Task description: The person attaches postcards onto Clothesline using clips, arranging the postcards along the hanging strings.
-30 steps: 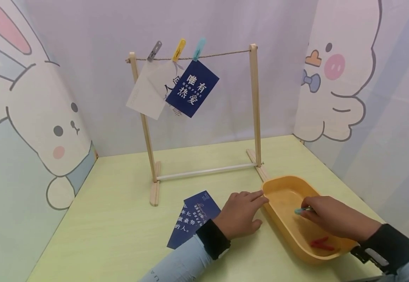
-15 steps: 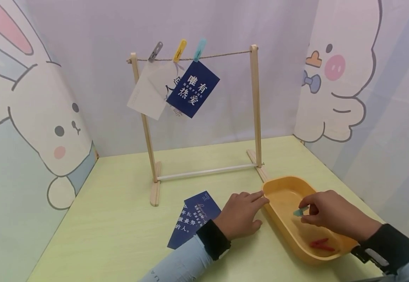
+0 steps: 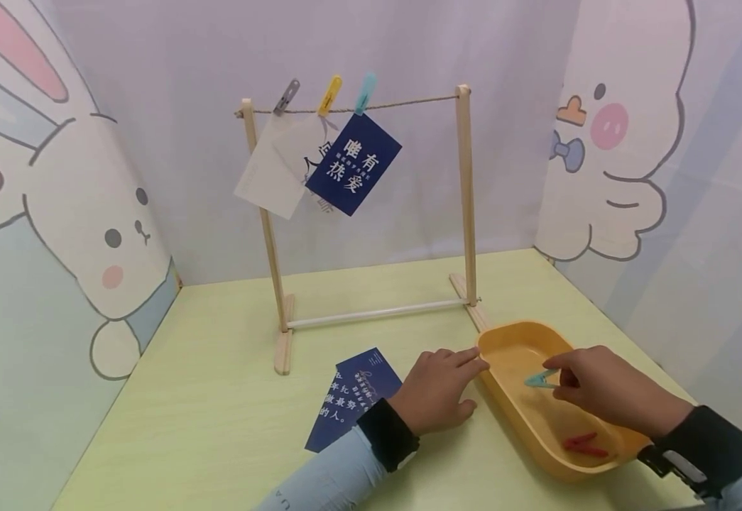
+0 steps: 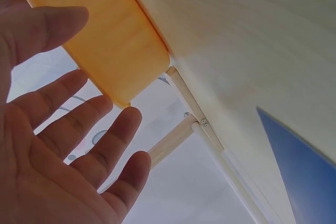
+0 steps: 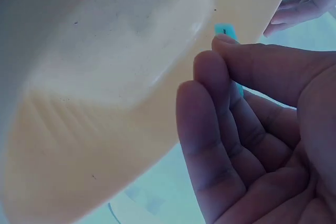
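Observation:
Over the yellow tray (image 3: 505,406), my right hand (image 3: 613,387) pinches a light-blue clothespin (image 3: 539,380) between thumb and fingers. The right wrist view shows the same clothespin (image 5: 224,29) partly hidden behind the thumb. A red clothespin (image 3: 584,444) lies on the tray floor below that hand. My left hand (image 3: 436,392) has its fingers extended, with the fingertips at the tray's left rim; its palm and straight fingers show in the left wrist view. Dark blue cards (image 3: 345,404) with white writing lie overlapping on the table, left of and partly behind the left hand.
A wooden frame (image 3: 466,199) stands at the back with a string (image 3: 409,103) across its top. Grey (image 3: 286,97), yellow (image 3: 329,96) and light-blue (image 3: 366,94) clothespins hold cards on the string's left half. Cartoon-printed curtains surround the pale yellow table (image 3: 172,397).
The light-blue clothespin in my right hand has turned, so its two arms now show in a V. The right hand has risen slightly. My left hand keeps its place at the tray rim.

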`<state>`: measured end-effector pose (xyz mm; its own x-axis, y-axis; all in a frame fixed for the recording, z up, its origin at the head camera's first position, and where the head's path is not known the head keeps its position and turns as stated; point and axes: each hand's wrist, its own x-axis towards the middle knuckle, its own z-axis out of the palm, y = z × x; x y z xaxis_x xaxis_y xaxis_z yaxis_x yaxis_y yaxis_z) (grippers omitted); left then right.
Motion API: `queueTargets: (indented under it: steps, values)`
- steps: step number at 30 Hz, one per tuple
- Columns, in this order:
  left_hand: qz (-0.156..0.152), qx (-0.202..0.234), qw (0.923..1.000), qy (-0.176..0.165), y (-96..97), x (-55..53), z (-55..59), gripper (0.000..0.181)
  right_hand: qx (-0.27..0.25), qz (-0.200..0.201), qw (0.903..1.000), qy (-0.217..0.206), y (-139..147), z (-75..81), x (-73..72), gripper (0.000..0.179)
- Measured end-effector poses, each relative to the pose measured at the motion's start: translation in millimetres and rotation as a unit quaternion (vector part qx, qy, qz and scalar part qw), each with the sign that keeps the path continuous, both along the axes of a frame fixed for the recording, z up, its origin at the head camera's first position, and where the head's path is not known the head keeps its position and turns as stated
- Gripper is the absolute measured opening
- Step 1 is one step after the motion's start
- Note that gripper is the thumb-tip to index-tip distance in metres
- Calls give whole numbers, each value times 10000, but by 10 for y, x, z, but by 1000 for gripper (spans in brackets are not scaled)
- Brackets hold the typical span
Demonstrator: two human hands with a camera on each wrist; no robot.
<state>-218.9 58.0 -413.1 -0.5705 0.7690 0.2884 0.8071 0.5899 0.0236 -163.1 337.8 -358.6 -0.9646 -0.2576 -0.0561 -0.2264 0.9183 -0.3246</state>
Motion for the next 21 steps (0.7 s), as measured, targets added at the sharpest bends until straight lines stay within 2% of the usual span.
queueTargets:
  steps: [8,15,21]
  values:
    - [113,-54,9999,-63,-15,-25,48,60,-40,-149,9999,-49,-21,39,-19,29]
    - [511,221,9984,104,-172,-162,141,57,-59,-116,9999,3,-37,57,0,29]
    - [788,492,9957,76,-324,-244,226,57,-16,-85,9999,115,-44,72,10,30]
